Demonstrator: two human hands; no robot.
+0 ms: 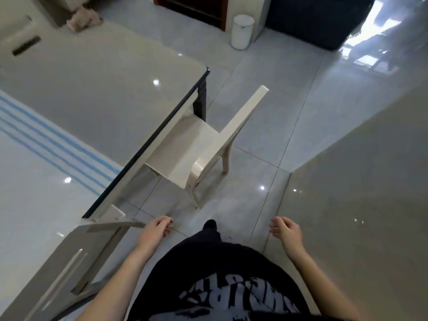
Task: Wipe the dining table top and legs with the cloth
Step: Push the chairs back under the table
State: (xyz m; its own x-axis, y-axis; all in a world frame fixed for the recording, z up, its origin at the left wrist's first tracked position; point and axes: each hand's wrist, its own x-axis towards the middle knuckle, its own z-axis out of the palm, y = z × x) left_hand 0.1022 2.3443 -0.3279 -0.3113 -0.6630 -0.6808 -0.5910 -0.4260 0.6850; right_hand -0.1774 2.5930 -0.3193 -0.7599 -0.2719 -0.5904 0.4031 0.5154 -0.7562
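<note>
Head view | my left hand (157,230) and right hand (286,230) hang loose, holding nothing | cloth (84,19) lies crumpled at the far left end of the table (104,84), well apart from me | wiping apparently not yet begun; top and legs both left to do.

Head view, steeply downward, seemingly close beside table (104,89).

White block lettering (236,295) on black shirt (208,262), upside down, partly cut off: not legible.
</note>
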